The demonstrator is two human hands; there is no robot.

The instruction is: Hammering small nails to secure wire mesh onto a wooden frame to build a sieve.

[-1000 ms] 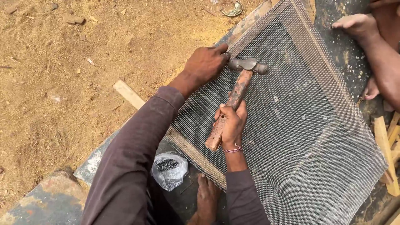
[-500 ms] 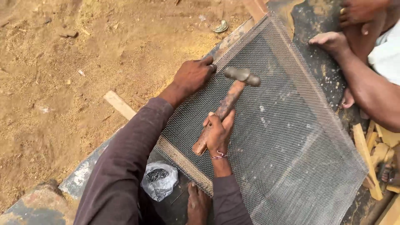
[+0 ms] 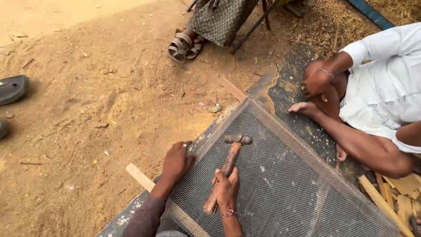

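Observation:
A wooden-framed sieve of wire mesh (image 3: pixel 285 184) lies tilted on a dark sheet on the ground. My left hand (image 3: pixel 177 160) presses on the mesh's left frame edge, fingers curled over it. My right hand (image 3: pixel 227 189) grips the wooden handle of a hammer (image 3: pixel 228 169), whose metal head hovers over the mesh near the upper left edge.
A person in white (image 3: pixel 381 92) sits at the right with one hand (image 3: pixel 302 108) by the frame's far corner. Another person's sandalled foot (image 3: pixel 183 46) is at the top. A wooden strip (image 3: pixel 139 176) lies on the sandy ground at left; wood scraps (image 3: pixel 401 193) lie at right.
The view has tilted upward, so hands, hammer and mesh now sit lower in frame. The hammer stays raised over the mesh edge; my left hand stays on the frame.

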